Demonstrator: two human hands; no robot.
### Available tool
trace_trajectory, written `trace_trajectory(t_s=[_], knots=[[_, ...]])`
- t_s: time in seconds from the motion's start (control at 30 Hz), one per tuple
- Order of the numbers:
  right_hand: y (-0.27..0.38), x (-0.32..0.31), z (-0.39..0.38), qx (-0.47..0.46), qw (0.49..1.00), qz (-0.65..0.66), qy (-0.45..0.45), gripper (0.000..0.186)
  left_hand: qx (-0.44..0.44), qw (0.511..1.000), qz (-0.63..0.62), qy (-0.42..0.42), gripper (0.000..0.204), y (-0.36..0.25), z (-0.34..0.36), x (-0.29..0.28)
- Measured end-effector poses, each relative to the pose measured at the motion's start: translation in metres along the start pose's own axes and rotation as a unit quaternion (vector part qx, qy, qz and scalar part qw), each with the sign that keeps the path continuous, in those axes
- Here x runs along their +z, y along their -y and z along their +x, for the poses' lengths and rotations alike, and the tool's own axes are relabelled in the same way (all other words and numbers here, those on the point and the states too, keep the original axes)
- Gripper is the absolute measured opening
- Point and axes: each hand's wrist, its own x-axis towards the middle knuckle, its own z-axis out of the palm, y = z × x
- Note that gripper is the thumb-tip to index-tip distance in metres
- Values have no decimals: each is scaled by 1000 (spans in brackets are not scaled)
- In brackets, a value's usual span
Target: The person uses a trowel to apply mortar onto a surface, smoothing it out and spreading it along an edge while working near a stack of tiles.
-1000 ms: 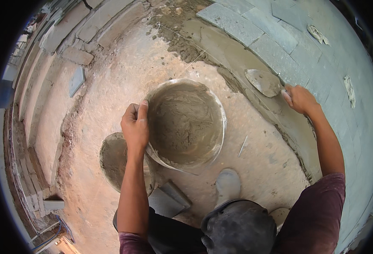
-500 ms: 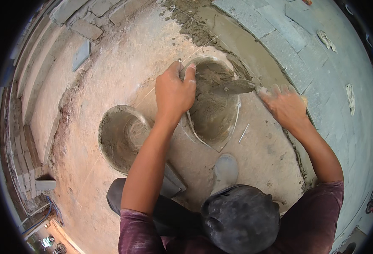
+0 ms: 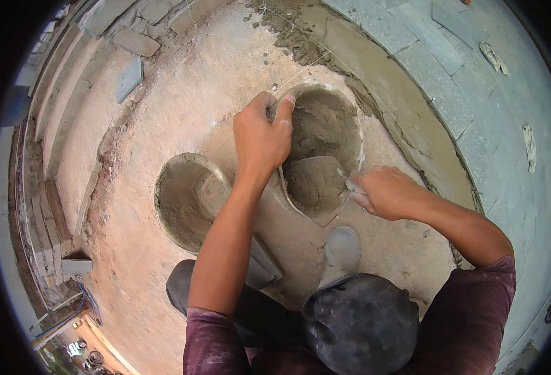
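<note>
My left hand (image 3: 263,134) is closed on the upper left rim of a mud-caked bucket (image 3: 358,128), which tilts with its mouth toward me. Wet grey mortar (image 3: 325,125) lies inside it. With my right hand (image 3: 385,190), at the bucket's right side, I grip the handle of a trowel (image 3: 316,177). Its broad blade is inside the bucket, coated in mortar and lying over the lower part of the opening. Most of the handle is hidden by my fingers. To the left stands a second bucket (image 3: 166,206), smeared inside with mortar, partly behind my left forearm.
A wet mortar strip (image 3: 422,125) curves along the right, bordered by grey paving slabs (image 3: 441,84). Thin string crosses near the bucket. A loose grey tile (image 3: 130,81) and stone steps (image 3: 56,122) are at the left. My shoe (image 3: 342,247) stands just below the bucket.
My right hand has moved left and toward me, bringing the trowel blade from across the bucket's right rim down into the bucket. My left hand keeps its hold on the rim.
</note>
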Motion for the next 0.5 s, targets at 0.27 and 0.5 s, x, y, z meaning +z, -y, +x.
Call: trace_trajectory(t_s=[0.27,0.5], knots=[[-48,-8,-27,-56,956,285,-43,30,-19,1000,-22,0,41,23,9,-13],[-91,-73,-9,93,945,196,-244,32,-31,998,-49,5,42,52,15,-25]])
